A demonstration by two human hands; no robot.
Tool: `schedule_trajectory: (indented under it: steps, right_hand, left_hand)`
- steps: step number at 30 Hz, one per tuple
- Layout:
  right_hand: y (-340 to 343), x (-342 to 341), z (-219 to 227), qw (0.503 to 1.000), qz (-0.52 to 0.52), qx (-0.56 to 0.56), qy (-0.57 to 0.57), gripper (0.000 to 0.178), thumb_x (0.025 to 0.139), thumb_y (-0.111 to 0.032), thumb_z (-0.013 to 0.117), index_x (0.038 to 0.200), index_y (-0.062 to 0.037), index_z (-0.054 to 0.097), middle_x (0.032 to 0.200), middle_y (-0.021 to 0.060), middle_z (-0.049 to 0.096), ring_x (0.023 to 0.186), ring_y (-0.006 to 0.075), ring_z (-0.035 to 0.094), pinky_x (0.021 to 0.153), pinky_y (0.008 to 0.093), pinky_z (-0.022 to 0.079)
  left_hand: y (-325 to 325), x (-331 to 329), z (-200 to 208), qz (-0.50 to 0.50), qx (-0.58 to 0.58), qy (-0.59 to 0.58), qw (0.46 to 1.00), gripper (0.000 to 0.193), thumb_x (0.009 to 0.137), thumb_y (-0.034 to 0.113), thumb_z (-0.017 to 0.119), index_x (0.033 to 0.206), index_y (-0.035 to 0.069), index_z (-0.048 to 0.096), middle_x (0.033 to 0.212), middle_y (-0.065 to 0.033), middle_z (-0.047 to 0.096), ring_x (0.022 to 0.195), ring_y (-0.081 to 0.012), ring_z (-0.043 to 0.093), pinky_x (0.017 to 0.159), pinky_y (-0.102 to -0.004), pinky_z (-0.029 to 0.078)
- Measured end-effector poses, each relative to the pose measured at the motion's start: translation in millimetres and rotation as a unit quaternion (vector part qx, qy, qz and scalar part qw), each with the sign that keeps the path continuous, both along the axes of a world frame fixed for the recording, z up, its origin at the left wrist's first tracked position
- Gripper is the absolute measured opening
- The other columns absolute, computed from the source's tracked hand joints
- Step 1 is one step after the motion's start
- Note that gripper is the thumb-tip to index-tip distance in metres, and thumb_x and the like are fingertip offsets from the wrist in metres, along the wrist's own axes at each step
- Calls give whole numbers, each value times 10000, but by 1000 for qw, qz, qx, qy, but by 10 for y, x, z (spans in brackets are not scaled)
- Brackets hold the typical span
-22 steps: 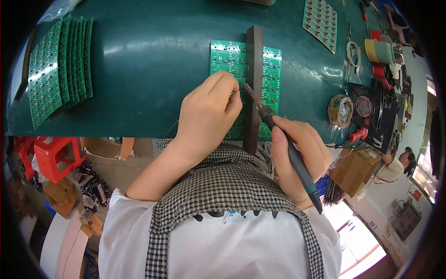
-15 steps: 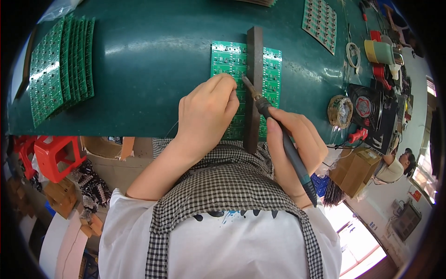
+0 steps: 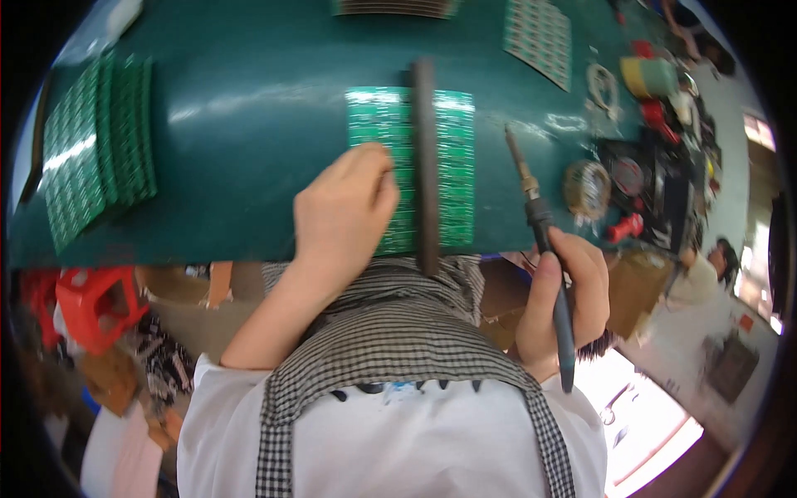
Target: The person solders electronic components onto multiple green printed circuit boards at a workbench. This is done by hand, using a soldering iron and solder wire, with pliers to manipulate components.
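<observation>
A green circuit board panel (image 3: 455,170) lies near the front edge of the table, with a long dark bar (image 3: 424,166) across it. My left hand (image 3: 344,203) is over the panel's left part, fingers curled together; whatever they pinch is hidden. To the right of the panel, my right hand (image 3: 577,286) grips a soldering iron (image 3: 561,303) by its dark handle. The iron's tip points away from me over the bare tabletop, apart from the panel. Motion blurs the picture somewhat.
Upright green panels (image 3: 100,141) stand in a row at the left. Another panel (image 3: 540,41) lies far right, and a stack (image 3: 397,7) sits at the far edge. A tape-like roll (image 3: 587,189) and a black fan (image 3: 627,176) stand at the right. A red stool (image 3: 100,307) is below left.
My right hand has drawn the soldering iron off the panel, to the right. My left hand remains at the panel. The whole view has shifted a little.
</observation>
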State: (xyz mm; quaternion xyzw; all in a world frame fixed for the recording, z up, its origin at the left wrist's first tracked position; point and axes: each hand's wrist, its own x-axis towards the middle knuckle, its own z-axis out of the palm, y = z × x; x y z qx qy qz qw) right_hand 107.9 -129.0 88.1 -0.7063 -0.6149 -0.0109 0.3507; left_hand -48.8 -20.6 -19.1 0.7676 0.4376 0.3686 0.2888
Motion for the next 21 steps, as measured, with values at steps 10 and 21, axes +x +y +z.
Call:
schedule_trajectory:
  steps: [10, 21]
  right_hand:
    - [-938, 808, -953, 962, -190, -20, -197, 301, 838, -52, 643, 1131, -5, 597, 1090, 146, 596, 897, 235, 604, 772, 320, 483]
    - [150, -54, -159, 989, 147, 12, 33, 166, 728, 4, 679, 893, 25, 680, 771, 150, 637, 632, 257, 640, 551, 287, 507]
  left_hand:
    - [35, -90, 166, -22, -121, -12, 992, 104, 804, 17, 624, 893, 18, 570, 996, -116, 658, 879, -294, 653, 704, -362, 515]
    - [229, 13, 49, 0, -114, -29, 993, 105, 791, 32, 627, 879, 19, 574, 862, -137, 625, 727, -324, 615, 639, -391, 482]
